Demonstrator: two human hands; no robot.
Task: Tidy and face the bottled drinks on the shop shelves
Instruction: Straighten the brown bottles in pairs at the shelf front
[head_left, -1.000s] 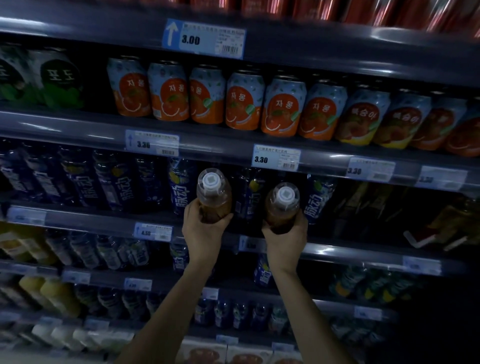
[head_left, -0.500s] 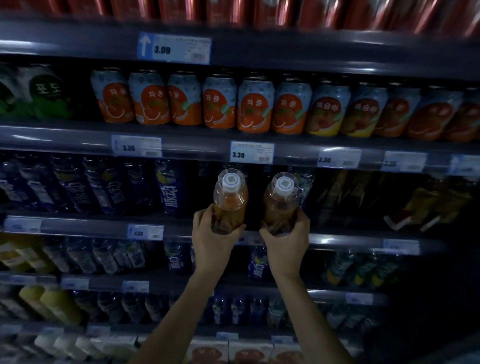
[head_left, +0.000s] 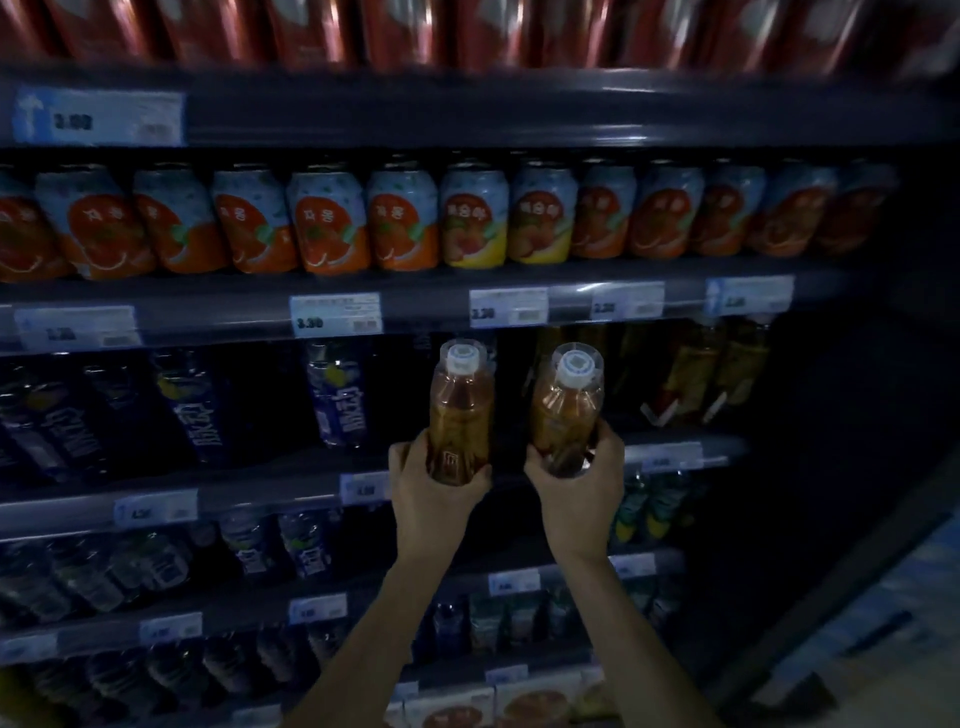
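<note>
My left hand (head_left: 434, 493) grips the lower part of an amber tea bottle (head_left: 460, 410) with a white cap. My right hand (head_left: 582, 488) holds a second amber tea bottle (head_left: 566, 410) of the same kind by its base. Both bottles stand upright, side by side, in front of a dark gap on the middle shelf (head_left: 670, 457). To the left of the gap stand dark blue bottles (head_left: 337, 395). To the right are yellow-labelled bottles (head_left: 696, 374), dim in the shadow.
A row of orange and peach fruit cans (head_left: 332, 228) fills the shelf above, with red cans (head_left: 311, 31) higher up. Price tags (head_left: 336, 314) line the shelf edges. Lower shelves hold small bottles (head_left: 249, 540) and cartons (head_left: 452, 712). The shelving ends at a dark side panel on the right.
The view has swung right along the shelves. Both hands have carried the two bottles to the right and drawn them a little apart, still at the middle shelf.
</note>
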